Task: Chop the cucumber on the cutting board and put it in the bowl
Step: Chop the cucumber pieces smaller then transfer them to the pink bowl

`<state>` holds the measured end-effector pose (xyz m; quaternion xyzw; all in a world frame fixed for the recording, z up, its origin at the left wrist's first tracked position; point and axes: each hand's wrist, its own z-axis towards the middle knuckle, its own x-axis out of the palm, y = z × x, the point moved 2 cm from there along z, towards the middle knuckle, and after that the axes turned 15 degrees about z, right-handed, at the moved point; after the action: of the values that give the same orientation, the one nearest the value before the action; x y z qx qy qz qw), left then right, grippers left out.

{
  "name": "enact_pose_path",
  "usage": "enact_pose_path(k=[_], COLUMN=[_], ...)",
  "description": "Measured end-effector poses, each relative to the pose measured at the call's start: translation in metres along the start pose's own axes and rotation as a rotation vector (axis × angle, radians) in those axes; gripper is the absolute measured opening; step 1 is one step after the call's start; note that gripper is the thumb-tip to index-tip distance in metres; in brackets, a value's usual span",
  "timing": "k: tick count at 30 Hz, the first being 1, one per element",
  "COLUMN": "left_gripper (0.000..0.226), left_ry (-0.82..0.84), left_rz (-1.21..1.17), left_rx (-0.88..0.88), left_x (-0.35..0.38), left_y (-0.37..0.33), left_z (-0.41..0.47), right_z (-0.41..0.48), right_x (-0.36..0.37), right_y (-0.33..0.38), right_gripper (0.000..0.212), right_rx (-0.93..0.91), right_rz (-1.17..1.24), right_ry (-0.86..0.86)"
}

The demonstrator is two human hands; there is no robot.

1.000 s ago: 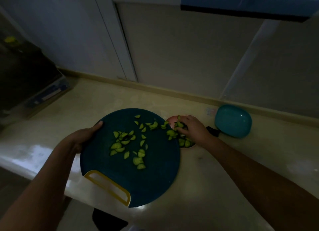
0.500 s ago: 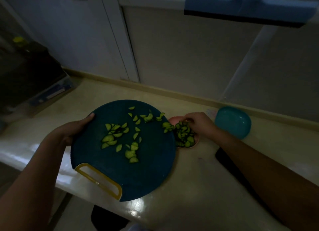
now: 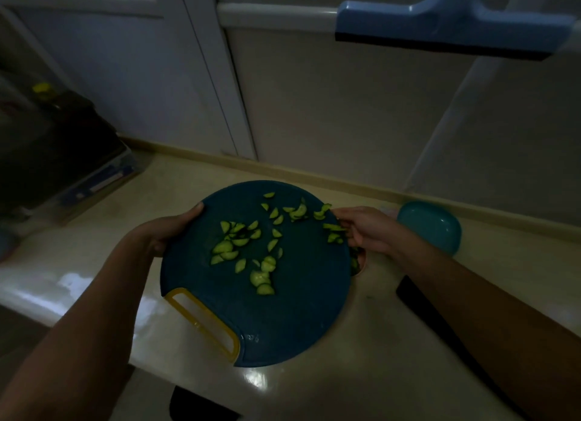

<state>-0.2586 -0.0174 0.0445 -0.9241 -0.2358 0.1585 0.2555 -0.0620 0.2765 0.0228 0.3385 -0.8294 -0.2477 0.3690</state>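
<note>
One round cutting board (image 3: 298, 320), dark teal with a matte, finely speckled face and one yellow-edged handle slot, above a glossy cream countertop (image 3: 345, 376). Clasped at its left rim by the left hand (image 3: 169, 232), thumb pressed on top, fingers curled underneath. Scattered across the board, roughly two dozen cucumber pieces (image 3: 224, 247): thin, pale green half-moons and wedges with darker skin edges, thickest left of centre. At the right rim, the right hand (image 3: 367, 228), fingers loosely bent and close together, tips touching a few slices there. Beneath that rim, one pink bowl (image 3: 362, 265), only a sliver visible, with more green pieces inside. Just beyond the right wrist, one smooth, rounded teal container (image 3: 430, 227). Overhead, one blue bar (image 3: 456, 24) with a black lower strip.
</note>
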Motion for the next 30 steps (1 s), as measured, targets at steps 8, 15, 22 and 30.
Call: enact_pose_path(k=[8,15,22,30], left_gripper=[0.066,0.083,0.052,0.041], left_ry=[0.045,0.162,-0.107,-0.145], left_rz=[-0.274,-0.491,-0.555,-0.476], left_rx=[0.112,0.251,0.235,0.237], left_x=[0.004,0.017,0.04,0.034], left_y=[0.004,0.051,0.063,0.046], left_z=[0.007,0.015,0.025,0.018], right_z=[-0.002,-0.003,-0.011,-0.009], right_x=[-0.006,-0.006,-0.001,0.033], right_y=[-0.005,-0.007,-0.006,-0.001], right_gripper=[0.022,0.025,0.016,0.058], right_rx=[-0.052,-0.146,-0.194,-0.799], right_rz=[0.059,0.14,-0.017,-1.196], right_ry=[-0.092,-0.116,-0.138,0.007])
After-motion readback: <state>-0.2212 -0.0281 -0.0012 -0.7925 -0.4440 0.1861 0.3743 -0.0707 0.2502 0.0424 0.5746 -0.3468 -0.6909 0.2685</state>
